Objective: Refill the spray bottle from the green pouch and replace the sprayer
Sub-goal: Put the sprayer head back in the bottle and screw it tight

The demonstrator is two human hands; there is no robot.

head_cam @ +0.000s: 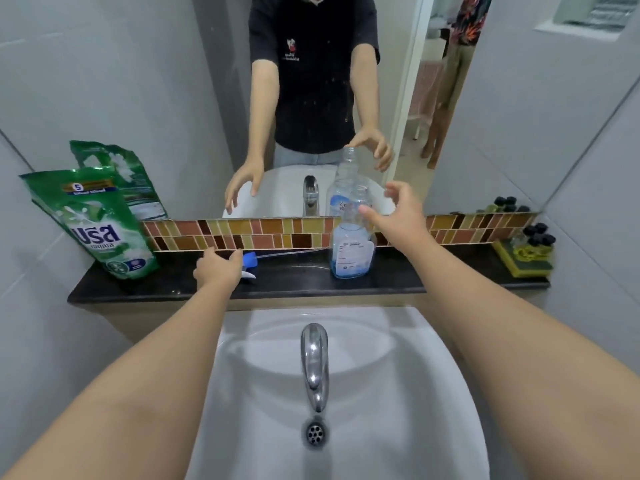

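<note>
A clear spray bottle [353,247] stands uncapped on the black shelf [298,282], with a little blue liquid at its bottom. Its blue and white sprayer [250,264] lies on the shelf to the left, the dip tube stretching toward the bottle. The green pouch [93,223] leans upright against the wall at the shelf's left end. My left hand [218,268] hovers open just left of the sprayer, partly covering it. My right hand [398,211] is open beside the bottle's neck, a fingertip close to it, holding nothing.
A white sink [398,358] with a chrome tap [314,362] and drain lies below the shelf. A mirror [138,81] above a mosaic tile strip reflects a person. Small dark-capped bottles on a yellow sponge [526,249] sit at the shelf's right end.
</note>
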